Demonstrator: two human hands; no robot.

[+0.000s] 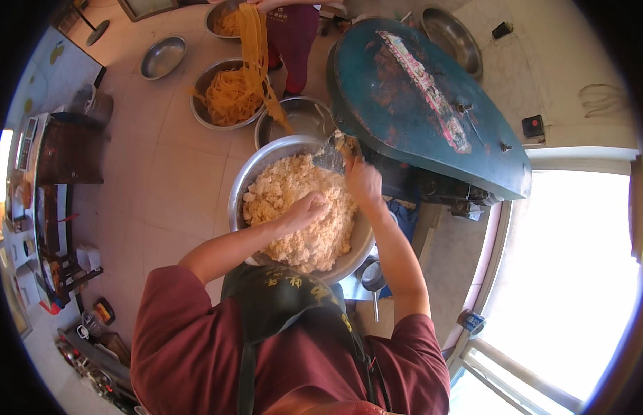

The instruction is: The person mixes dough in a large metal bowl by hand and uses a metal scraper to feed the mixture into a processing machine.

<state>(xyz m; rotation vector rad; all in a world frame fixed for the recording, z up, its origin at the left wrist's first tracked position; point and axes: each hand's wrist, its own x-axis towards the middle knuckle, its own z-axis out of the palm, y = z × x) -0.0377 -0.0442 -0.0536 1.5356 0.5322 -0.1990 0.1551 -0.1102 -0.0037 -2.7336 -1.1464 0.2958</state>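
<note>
A large steel basin [240,181] full of pale yellow crumbly dough [294,181] stands in front of me. Over the middle of the dough is my left hand [309,209], its fingers curled into a fist; whatever they may hold is hidden. My right hand [364,182], slightly blurred, grips a scraper [328,157] at the basin's far right rim. The scraper has a flat, broad blade with dough stuck on it, and its handle is mostly covered by my fingers.
A green-blue machine cover [404,90] rises close on the right. Beyond my basin stand an empty steel basin [294,123] and a bowl of orange noodle sheets [231,97]. Another person [292,45] handles long strips there. A small pan [373,276] sits at lower right.
</note>
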